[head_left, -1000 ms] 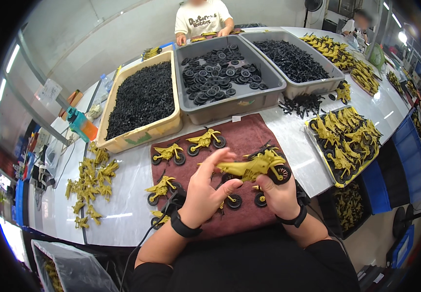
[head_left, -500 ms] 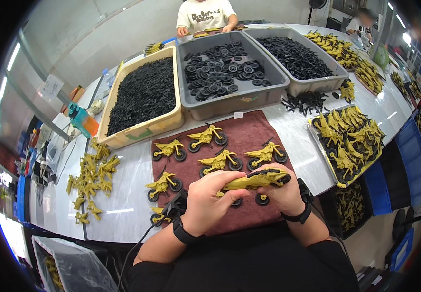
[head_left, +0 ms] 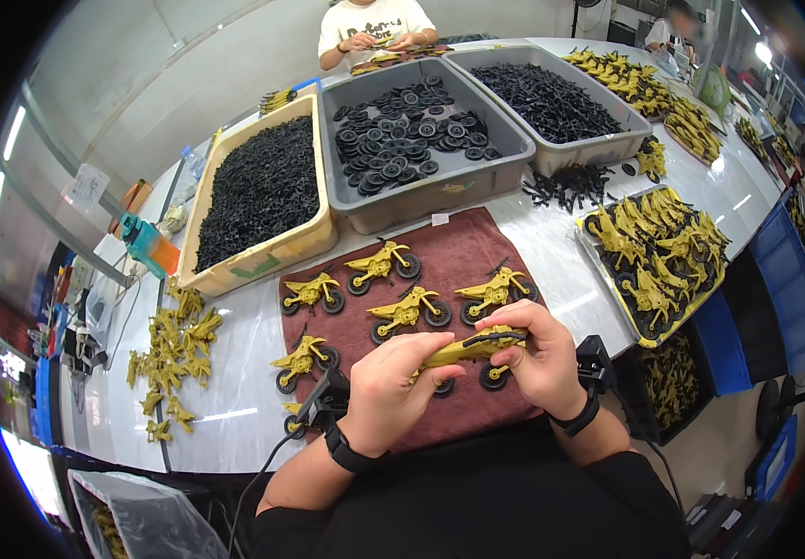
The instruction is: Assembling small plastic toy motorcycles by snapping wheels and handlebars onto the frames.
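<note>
Both my hands hold one yellow toy motorcycle body point(head_left: 466, 350) just above a dark red cloth point(head_left: 463, 250). My left hand point(head_left: 391, 389) grips its rear end, my right hand point(head_left: 534, 359) its front. Two black wheels point(head_left: 493, 376) lie on the cloth under it. Several finished yellow motorcycles with black wheels stand on the cloth: one point(head_left: 383, 265) at the back, one point(head_left: 314, 293) to its left, one point(head_left: 411, 310) in the middle, one point(head_left: 496, 292) on the right, one point(head_left: 304, 360) on the left.
A yellow bin point(head_left: 235, 270) of small black parts, a grey bin point(head_left: 439, 191) of black wheels and another grey bin point(head_left: 588, 149) stand behind the cloth. Loose yellow bodies point(head_left: 171, 347) lie left; a tray point(head_left: 649, 340) of finished bikes sits right. A person point(head_left: 374, 23) works across the table.
The motorcycle body came down and toward me in both hands. A finished bike now stands on the cloth where none stood a second ago.
</note>
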The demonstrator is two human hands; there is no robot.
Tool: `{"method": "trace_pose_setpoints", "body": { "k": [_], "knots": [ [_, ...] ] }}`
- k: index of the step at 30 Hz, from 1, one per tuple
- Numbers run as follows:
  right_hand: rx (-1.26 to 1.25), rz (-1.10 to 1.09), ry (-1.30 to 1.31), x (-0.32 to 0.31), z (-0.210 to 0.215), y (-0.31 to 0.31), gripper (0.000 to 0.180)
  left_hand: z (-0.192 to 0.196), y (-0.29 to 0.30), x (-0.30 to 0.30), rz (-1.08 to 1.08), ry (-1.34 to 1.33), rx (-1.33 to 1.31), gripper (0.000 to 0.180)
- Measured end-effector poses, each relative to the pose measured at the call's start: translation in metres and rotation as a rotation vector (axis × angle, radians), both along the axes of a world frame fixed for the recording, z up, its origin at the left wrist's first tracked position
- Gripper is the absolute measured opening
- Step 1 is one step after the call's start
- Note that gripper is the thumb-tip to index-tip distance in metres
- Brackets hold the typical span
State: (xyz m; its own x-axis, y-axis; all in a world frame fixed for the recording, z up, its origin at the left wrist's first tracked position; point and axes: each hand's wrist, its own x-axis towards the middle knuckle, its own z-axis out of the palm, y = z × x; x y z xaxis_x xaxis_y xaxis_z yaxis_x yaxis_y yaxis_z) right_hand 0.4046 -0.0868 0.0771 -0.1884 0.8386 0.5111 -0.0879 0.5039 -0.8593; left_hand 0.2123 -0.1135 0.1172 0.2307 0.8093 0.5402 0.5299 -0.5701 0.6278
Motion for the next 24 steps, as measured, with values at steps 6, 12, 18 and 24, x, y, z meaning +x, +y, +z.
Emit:
{"method": "trace_pose_setpoints", "body": {
  "k": [6,12,18,24],
  "knots": [
    [-0.006,-0.017,-0.003,-0.001,-0.002,0.002,0.032,0.000,0.001,0.000,0.002,0.027,0.047,0.035],
    [0.311,-0.026,-0.207,0.004,0.014,0.013,0.043,0.001,0.003,-0.004,0.023,0.093,0.270,0.039],
    [0.454,-0.129,-0.238,0.002,0.022,0.009,0.049,0.004,0.000,-0.005,0.004,0.178,0.415,0.042],
    [0.513,-0.172,-0.202,0.000,0.015,0.006,0.040,0.011,-0.004,-0.003,-0.017,0.228,0.472,0.042]
  ]
}}
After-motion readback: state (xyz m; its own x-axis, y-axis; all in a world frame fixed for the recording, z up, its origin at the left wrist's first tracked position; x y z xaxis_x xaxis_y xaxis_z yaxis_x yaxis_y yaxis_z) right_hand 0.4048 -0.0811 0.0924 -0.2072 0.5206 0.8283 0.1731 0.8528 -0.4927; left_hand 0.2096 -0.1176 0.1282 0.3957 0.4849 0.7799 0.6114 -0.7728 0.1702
